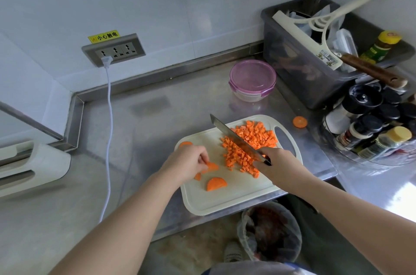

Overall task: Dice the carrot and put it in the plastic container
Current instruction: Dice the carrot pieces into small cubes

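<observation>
A white cutting board (229, 198) lies on the steel counter. A heap of diced carrot (252, 139) covers its far right part. My right hand (278, 166) grips the handle of a knife (231, 136), whose blade lies across the dice. My left hand (189, 162) pinches a thin carrot slice (211, 166) near the board's left side. A half-round carrot piece (216, 184) lies in front of it, and another slice (185, 143) sits at the board's far left edge. The plastic container (252, 81), with its purple lid on, stands behind the board.
A round carrot slice (299, 122) lies on the counter right of the board. A grey bin of utensils (315, 49) and a rack of spice bottles (373, 126) stand at the right. A white cable (109, 117) hangs from the wall socket. A waste bin (270, 229) stands below the counter edge.
</observation>
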{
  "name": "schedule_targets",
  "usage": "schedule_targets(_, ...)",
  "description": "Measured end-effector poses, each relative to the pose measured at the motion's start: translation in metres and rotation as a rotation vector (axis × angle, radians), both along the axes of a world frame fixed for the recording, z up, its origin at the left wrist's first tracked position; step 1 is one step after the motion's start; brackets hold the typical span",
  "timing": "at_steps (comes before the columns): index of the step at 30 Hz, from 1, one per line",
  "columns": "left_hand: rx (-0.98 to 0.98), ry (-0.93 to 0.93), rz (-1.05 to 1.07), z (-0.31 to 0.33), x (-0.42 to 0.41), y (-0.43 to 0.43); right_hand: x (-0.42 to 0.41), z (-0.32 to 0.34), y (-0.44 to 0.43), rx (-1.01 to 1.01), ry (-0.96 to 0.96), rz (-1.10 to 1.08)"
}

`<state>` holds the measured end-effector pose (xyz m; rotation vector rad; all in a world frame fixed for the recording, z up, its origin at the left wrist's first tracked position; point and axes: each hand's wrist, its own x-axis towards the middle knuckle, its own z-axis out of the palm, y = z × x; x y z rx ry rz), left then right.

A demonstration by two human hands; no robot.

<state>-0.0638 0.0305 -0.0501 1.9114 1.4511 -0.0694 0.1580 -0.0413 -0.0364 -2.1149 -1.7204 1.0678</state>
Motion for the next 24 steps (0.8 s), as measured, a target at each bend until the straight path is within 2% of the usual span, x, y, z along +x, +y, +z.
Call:
schedule_targets(2, -0.051, 0.015, -0.046, -0.007, 0.006, -0.012, -0.002, 0.001, 0.000, 0.006, -0.013, 0.013)
schedule_targets(6, -0.073, 0.017, 0.020, -0.024, 0.008, -0.024, -0.003, 0.001, -0.002, 0.017, -0.039, 0.026)
schedule_targets(11, 0.032, 0.066, -0.066, -0.027, 0.011, -0.036, -0.003, -0.002, -0.005, 0.015, -0.058, 0.014)
schedule_targets(14, 0.116, 0.181, -0.215, -0.025, 0.015, -0.041, -0.004, -0.004, -0.006, 0.016, -0.061, 0.015)
schedule_targets(17, 0.177, 0.262, -0.269, -0.023, 0.021, -0.042, -0.006, -0.005, -0.006, 0.021, -0.067, 0.019)
schedule_targets(20, 0.204, 0.301, -0.238, -0.025, 0.025, -0.043, -0.009, -0.006, -0.006, 0.024, -0.068, 0.037)
schedule_targets(24, 0.238, 0.275, 0.006, -0.030, 0.026, -0.037, -0.010, -0.007, -0.005, 0.017, -0.047, 0.049)
